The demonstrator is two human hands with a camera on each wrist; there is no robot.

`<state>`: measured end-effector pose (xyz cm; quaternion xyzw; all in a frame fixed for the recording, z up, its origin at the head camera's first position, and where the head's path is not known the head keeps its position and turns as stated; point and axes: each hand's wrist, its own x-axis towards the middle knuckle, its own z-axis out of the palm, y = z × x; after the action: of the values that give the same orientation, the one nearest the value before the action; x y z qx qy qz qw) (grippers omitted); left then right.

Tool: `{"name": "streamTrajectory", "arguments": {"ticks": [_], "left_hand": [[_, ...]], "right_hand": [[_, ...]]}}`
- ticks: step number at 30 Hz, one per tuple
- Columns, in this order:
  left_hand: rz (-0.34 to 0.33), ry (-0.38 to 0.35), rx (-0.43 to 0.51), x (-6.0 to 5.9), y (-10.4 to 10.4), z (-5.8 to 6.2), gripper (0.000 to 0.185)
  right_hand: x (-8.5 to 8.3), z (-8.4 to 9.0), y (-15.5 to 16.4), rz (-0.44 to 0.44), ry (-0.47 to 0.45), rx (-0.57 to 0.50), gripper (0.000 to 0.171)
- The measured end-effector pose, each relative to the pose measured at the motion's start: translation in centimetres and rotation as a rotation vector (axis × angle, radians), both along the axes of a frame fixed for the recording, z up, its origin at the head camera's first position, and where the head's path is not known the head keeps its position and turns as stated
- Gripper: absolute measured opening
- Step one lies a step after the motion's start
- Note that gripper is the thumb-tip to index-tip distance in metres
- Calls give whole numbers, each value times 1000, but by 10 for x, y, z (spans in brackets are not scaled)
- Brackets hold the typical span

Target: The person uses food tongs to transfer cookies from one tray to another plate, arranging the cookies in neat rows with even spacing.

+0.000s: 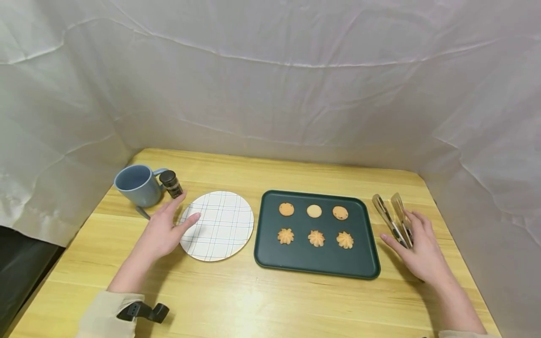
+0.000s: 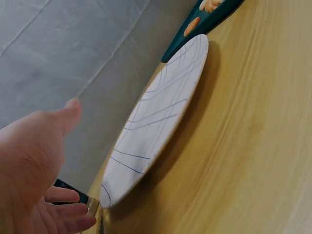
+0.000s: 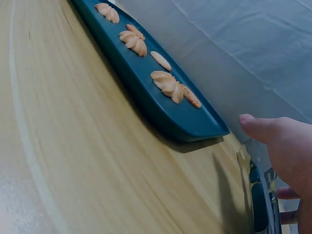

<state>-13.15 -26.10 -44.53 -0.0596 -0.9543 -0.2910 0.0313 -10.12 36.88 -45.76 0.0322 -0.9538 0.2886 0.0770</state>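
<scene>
My left hand [image 1: 162,232], fingers spread, hovers over the left rim of a round white plate [image 1: 217,225] with blue check lines. Its fingertips overlap the base of a small black-capped spice jar [image 1: 171,183] in the head view. On the right, my right hand [image 1: 424,253] is spread around a pair of metal tongs [image 1: 383,212], thumb on the left side and fingers on the right. The thumb stands apart from the tongs in the right wrist view. Between the hands lies a dark green tray [image 1: 317,264] bearing round cookies [image 1: 314,211] and flower-shaped cookies [image 1: 316,238].
A blue-grey mug [image 1: 145,192] stands at the back left, its handle by the spice jar. Below it pokes out a thin grey handle [image 1: 142,212]. Pale cloth [image 1: 279,103] walls in the wooden table [image 1: 236,300] at the back and sides.
</scene>
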Motion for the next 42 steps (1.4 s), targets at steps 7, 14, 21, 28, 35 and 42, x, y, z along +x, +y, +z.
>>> {"name": "streamTrajectory", "arguments": {"ticks": [7,14,21,28,35,42], "left_hand": [[35,3,53,-3,0,-7,75],[95,-23,116,-9,-1,-14,62],[107,9,112,-16,-2,-17,47],[139,27,103,-19,-7,-20,36],[142,35,97,-21,-8,-23,29],[153,23,84,-22,-5,-24,27]], "right_hand": [[1,-7,3,-33,15,-20,95],[-1,-15,5,-73,31,-17,94],[-1,-21,6,-119,36,-33,90],[-4,-22,4,-140,41,-24,83],[-4,-23,3,-179,39,-4,71],[-5,-23,5,-165,65,3,57]]}}
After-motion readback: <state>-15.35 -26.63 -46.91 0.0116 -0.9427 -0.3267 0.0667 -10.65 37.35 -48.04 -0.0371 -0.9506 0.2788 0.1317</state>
